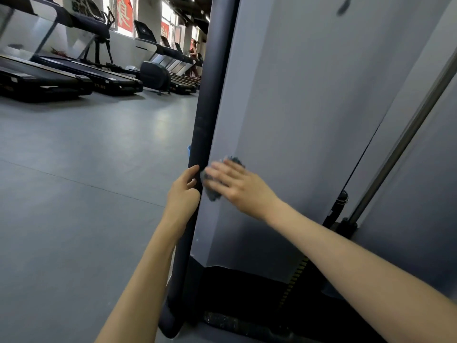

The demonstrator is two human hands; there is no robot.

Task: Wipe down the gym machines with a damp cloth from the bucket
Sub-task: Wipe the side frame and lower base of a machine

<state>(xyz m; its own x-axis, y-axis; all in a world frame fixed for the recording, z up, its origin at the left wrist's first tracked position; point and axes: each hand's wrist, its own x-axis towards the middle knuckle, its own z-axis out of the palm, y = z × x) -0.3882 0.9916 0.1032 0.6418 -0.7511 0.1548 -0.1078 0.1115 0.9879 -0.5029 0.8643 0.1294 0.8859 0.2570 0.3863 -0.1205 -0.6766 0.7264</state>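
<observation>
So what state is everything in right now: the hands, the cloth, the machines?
Left hand: grips the dark upright post.
Right hand: fingers straight, pressing the cloth.
Cloth: crumpled, held against the grey panel.
Near treadmills: nobody on them.

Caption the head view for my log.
Right hand presses a grey cloth against the machine's grey panel while the left hand grips its black post.
</observation>
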